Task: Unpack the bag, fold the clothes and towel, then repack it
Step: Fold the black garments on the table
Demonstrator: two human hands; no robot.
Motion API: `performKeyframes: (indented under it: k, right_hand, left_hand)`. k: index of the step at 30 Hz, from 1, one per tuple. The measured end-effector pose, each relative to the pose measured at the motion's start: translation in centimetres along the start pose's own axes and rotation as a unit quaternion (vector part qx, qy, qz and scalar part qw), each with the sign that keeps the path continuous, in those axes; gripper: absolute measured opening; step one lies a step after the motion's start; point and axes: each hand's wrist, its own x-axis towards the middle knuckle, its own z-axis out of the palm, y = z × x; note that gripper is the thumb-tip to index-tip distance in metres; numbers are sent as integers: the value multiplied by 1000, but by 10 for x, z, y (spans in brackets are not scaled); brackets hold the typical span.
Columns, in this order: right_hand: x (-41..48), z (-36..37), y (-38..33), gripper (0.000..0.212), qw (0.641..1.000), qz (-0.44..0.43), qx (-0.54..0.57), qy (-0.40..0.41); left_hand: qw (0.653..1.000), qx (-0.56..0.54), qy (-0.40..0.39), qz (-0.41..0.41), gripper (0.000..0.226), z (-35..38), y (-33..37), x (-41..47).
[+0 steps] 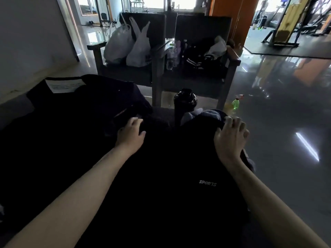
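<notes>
A black garment (170,176) with the word SPORTS printed on it lies spread in front of me. My left hand (131,134) rests on its far left part, fingers lightly bent. My right hand (231,136) grips the garment's far right edge, fingers curled over the cloth. A grey-blue towel (206,114) lies bunched just beyond the garment. To the left sits a black bag (80,104) with a white label (64,85). A black shaker bottle (185,102) stands upright between my hands, farther away.
Two dark armchairs (161,56) stand ahead, one with white plastic bags (129,45), the other with dark clothes (202,56); water bottles (172,54) stand between them. A green bottle (235,103) lies on the glossy floor (286,113) to the right. A wall runs along the left.
</notes>
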Motion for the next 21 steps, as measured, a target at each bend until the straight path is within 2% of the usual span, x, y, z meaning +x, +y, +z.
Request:
performKeyframes:
  k: [2, 4, 7, 10, 15, 18, 21]
  right_hand:
    - [-22, 2, -2, 28, 994, -111, 1, 25]
    - [-40, 9, 0, 33, 985, -163, -31, -35]
    - [-48, 15, 11, 44, 975, -157, -72, -140]
    - [-44, 9, 18, 47, 965, -152, -70, -202]
    - [-81, -16, 11, 49, 970, -181, -25, -157]
    - [-124, -32, 19, 47, 963, -190, 57, -183]
    - [-178, -46, 30, 43, 963, -166, 116, -178]
  left_hand:
    - [997, 30, -20, 62, 39, 16, -8, -18]
    - [989, 83, -90, 80, 42, 28, -13, -31]
    - [958, 195, -198, 70, 53, 36, -22, -39]
    - [946, 242, -204, 65, 57, 37, -23, -43]
    - [967, 175, -169, 79, 49, 28, -1, -84]
    - [964, 143, -210, 82, 45, 20, 3, -123]
    - [966, 119, -224, 42, 47, 12, -1, -161]
